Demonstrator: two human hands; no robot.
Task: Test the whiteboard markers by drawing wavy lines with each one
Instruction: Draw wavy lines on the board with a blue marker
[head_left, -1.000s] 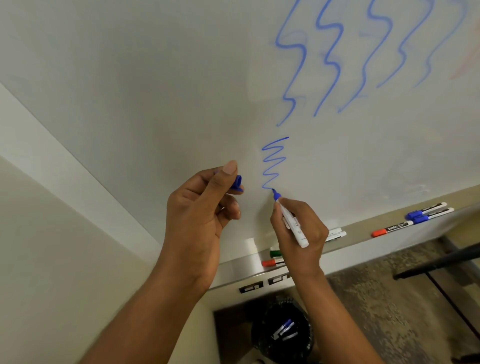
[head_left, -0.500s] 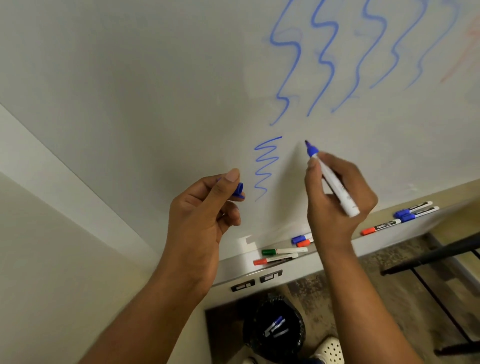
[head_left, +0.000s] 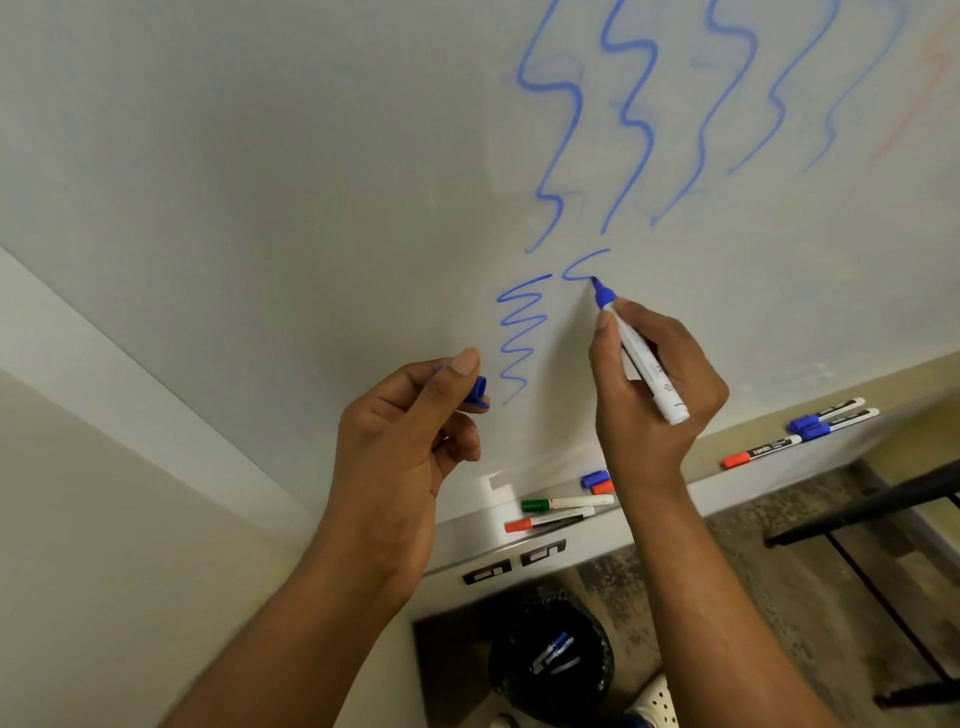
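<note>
- Sitting nearest, low in the frame's centre: a black bin (head_left: 550, 660) holding a few discarded markers, right beneath the arms.
- Running diagonally across the lower right: the marker ledge (head_left: 727, 483), carrying a green marker (head_left: 566, 503) and a red marker (head_left: 550, 521) at centre, a blue and a red cap end just above them, and three more markers (head_left: 810, 431) farther right.
- Pinching the blue cap (head_left: 479, 391) in the left hand (head_left: 400, 441), thumb over curled fingers, just left of a finished tight squiggle (head_left: 519, 338).
- Wrapping the right hand (head_left: 654, 395) in a writing grip round the blue marker (head_left: 644, 358), tip touching the whiteboard (head_left: 260, 182) at centre frame.
- Laying down a new wavy line (head_left: 584, 267); only the first curve showing, so judging the test of this marker as just begun.
- Calling next for steady side-to-side sweeps downward, keeping light tip pressure, stopping short of the ledge.
- Leaving open board below and to the right of the tip; keeping clear of the squiggle close on the left.
- Crowding the upper right: several larger, fainter blue waves (head_left: 634, 104), so no room upward.
- Offering wide bare board across the upper left, bounded by the board's edge slanting toward the lower left.
- Judging several ledge markers as perhaps untested; impossible to tell which.
</note>
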